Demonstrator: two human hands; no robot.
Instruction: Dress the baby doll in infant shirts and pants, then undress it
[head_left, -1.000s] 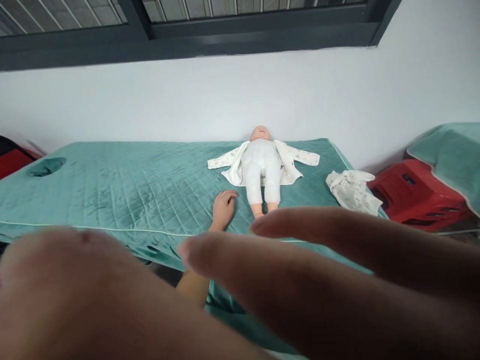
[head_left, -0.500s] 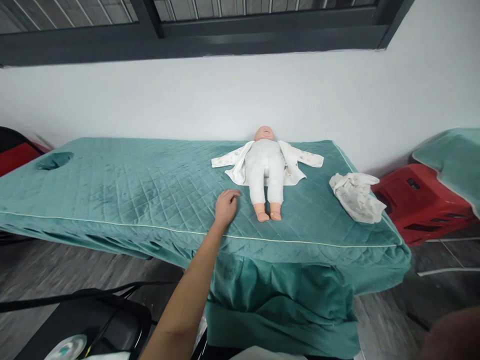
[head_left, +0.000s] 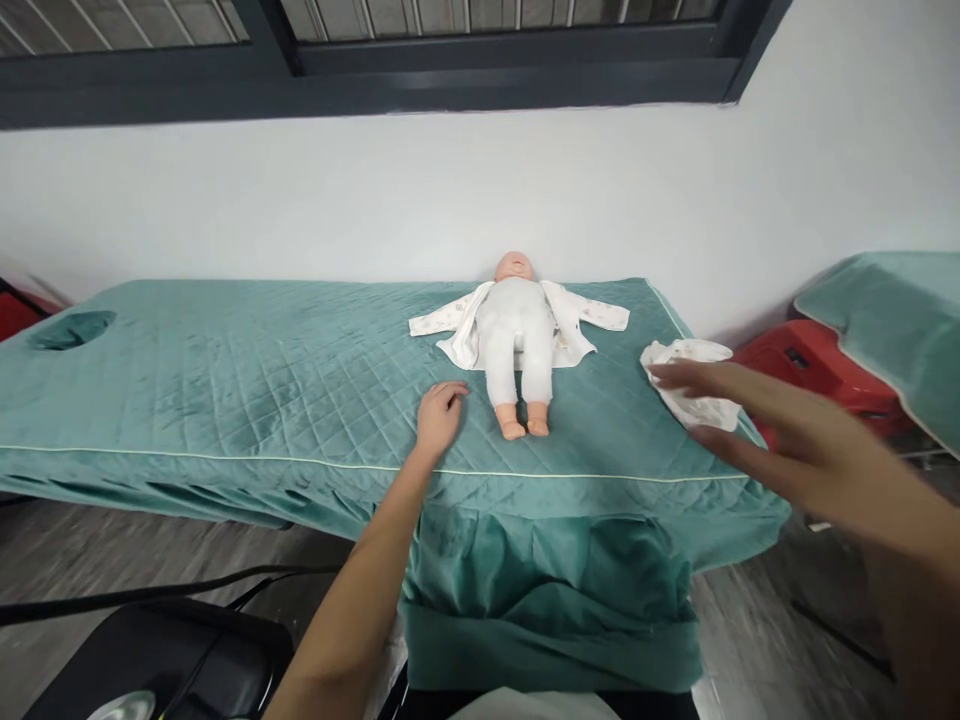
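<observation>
A baby doll (head_left: 516, 315) lies on its back on the green quilted bed cover, feet toward me. A white patterned baby jacket (head_left: 465, 340) is spread unfastened beneath it, sleeves stretched to both sides. My left hand (head_left: 439, 418) rests on the cover just left of the doll's legs, holding nothing, its fingers loosely bent. On the right, my right hand (head_left: 780, 430) is in the air, slightly blurred, thumb and fingers apart. Behind its fingers lies a crumpled white cloth (head_left: 694, 352), possibly a garment, partly hidden. Whether the hand touches it, I cannot tell.
The green bed (head_left: 225, 380) runs along a white wall below a dark-framed window (head_left: 450, 80). A face hole (head_left: 71, 330) is at its left end. A red plastic stool (head_left: 825, 365) stands beyond the right end, and a black chair (head_left: 165, 650) at lower left.
My right hand has come up from the lower right corner toward the crumpled cloth, fingers spread. The view has shifted slightly to the right. My left hand and the doll stay in place.
</observation>
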